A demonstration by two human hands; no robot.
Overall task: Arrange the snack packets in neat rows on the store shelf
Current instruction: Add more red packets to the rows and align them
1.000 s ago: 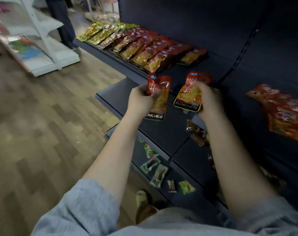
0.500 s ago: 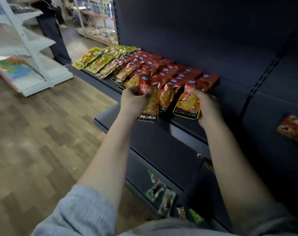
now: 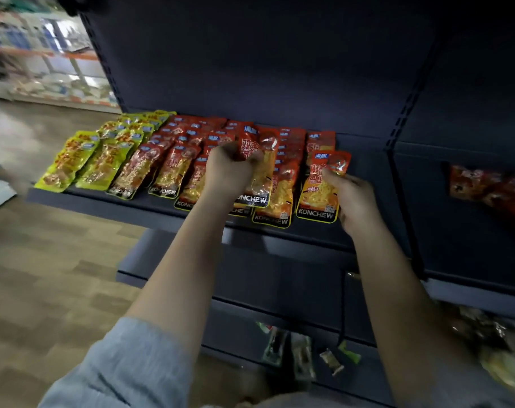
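Two hands, each holding a red KONCHEW packet over the dark shelf.

The left hand [image 3: 228, 172] pinches a red snack packet [image 3: 260, 169] by its upper edge, hanging it above the rows; the right hand [image 3: 354, 201] curls round the right side of another red packet [image 3: 321, 187] lying at the right end of the near row. Red packets [image 3: 173, 166] fill the shelf [image 3: 109, 203] beyond, with yellow-green packets [image 3: 73, 160] at the far left. More red packets [image 3: 491, 189] lie loose in the next bay to the right.
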